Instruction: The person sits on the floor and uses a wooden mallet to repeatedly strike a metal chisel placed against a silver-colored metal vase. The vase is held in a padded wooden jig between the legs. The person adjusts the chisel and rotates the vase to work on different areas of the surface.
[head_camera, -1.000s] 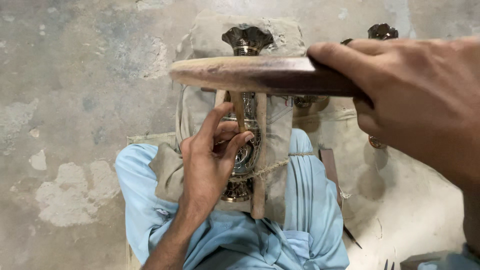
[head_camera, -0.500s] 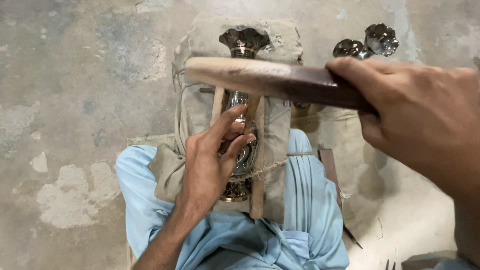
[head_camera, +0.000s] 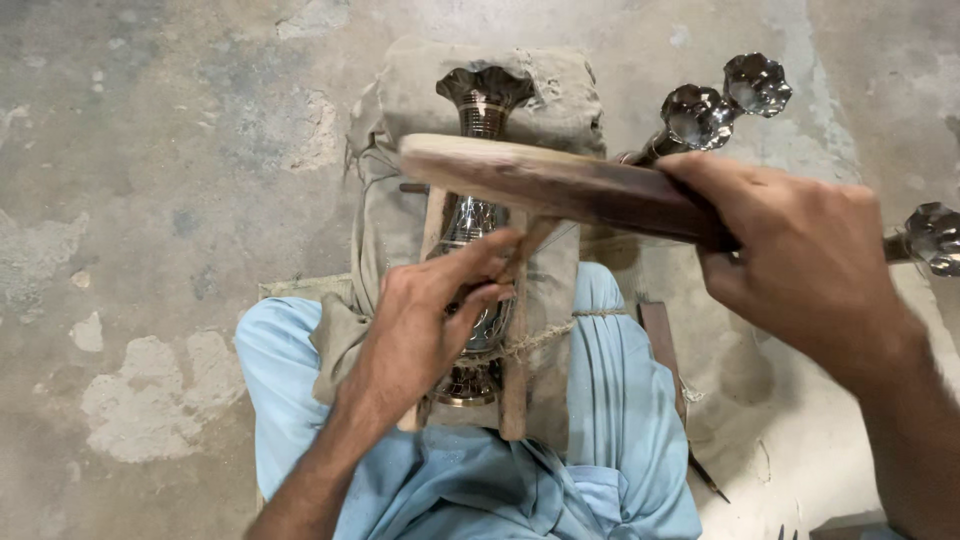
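Observation:
A shiny engraved metal vase lies lengthwise between two wooden slats tied with twine, on a sackcloth pad over my lap. My left hand rests on the vase's body, its fingers pinching a thin tool against the metal; the tool itself is mostly hidden. My right hand grips the dark handle of a wooden mallet, held level just above the vase's neck.
Several more fluted metal vases lie on the concrete floor at the upper right, one at the right edge. Light blue trousers cover my legs. A thin dark tool lies on the floor by my right leg.
The mallet has come down and shifted right, from head height over the vase's top to just above its neck. My left hand has stayed on the vase.

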